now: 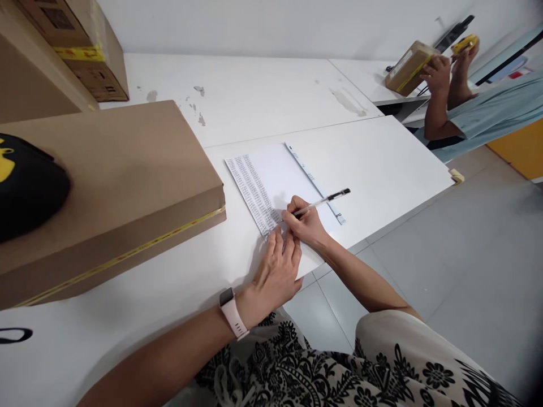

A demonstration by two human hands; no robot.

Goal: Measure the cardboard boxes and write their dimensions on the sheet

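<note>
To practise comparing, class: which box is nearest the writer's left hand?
The big box, left of the paper, with a black item on top. The small box, far right, and the boxes behind are farther away.

Apparently a packing or dispatch workroom.
Large brown cardboard boxes (127, 152) with yellow tape (148, 244) stand on a long white surface (271, 85) beside a printed white paper sheet (284, 175); farther along, a person in a pale blue-green shirt (500, 107) holds a smaller taped brown box (407, 69).
</note>
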